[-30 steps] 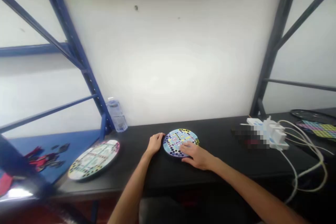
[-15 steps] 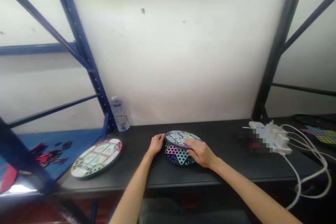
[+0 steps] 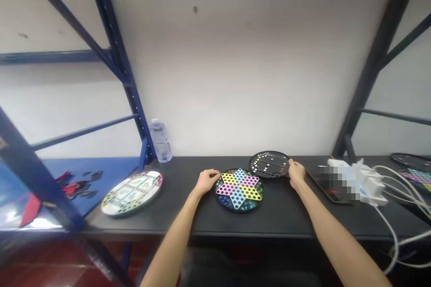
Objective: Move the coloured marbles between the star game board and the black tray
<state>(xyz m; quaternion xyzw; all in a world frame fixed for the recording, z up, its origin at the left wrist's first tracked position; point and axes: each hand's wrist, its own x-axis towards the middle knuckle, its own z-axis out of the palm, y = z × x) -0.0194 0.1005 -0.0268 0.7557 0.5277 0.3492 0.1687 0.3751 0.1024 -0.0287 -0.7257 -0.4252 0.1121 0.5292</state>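
Note:
A round game board (image 3: 239,189) with a pastel star of holes lies on the black table (image 3: 286,215) in front of me. My left hand (image 3: 208,180) curls round its left rim. Behind it to the right lies a round black lid (image 3: 269,164), underside up, dotted with small holes. My right hand (image 3: 296,172) grips the lid's right edge, fingers closed on it.
A second round patterned lid (image 3: 132,193) lies at the table's left end. A clear water bottle (image 3: 160,141) stands by the blue rack post (image 3: 133,89). A white power strip (image 3: 353,175) with trailing cables sits at the right, beside a dark flat phone-like thing (image 3: 328,184). More boards lie far right.
My right hand lifted the patterned lid off the board, turned it over and carried it back and to the right. The star board is now uncovered. My left hand stayed on the rim.

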